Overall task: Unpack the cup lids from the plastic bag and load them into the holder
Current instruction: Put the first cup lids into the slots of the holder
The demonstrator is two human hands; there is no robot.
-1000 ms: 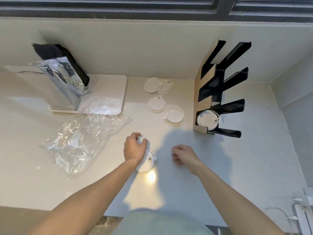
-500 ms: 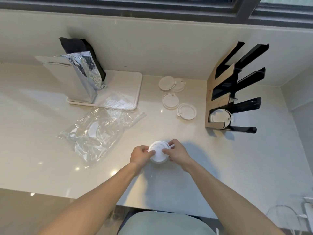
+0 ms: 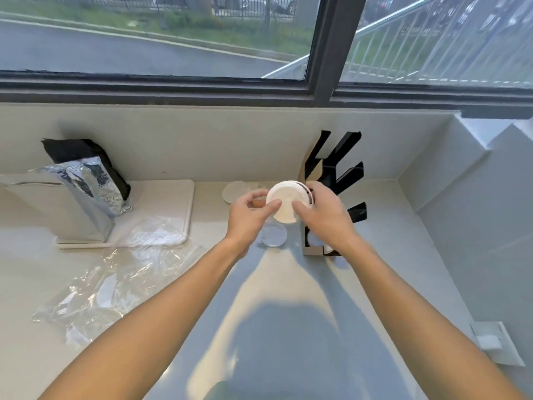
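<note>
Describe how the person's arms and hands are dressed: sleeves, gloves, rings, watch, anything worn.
Both forearms are bare up to the frame's bottom edge; no sleeve shows. The left hand and right hand wear no gloves, and no ring, watch or wristband is visible on either. No markings can be seen.

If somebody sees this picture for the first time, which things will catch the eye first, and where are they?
First, the two hands, left and right, which hold a white stack of lids between them at the centre, above the counter. Just behind the right hand stands the black slotted holder against the wall. At the lower left lies the crumpled clear plastic bag.
</note>
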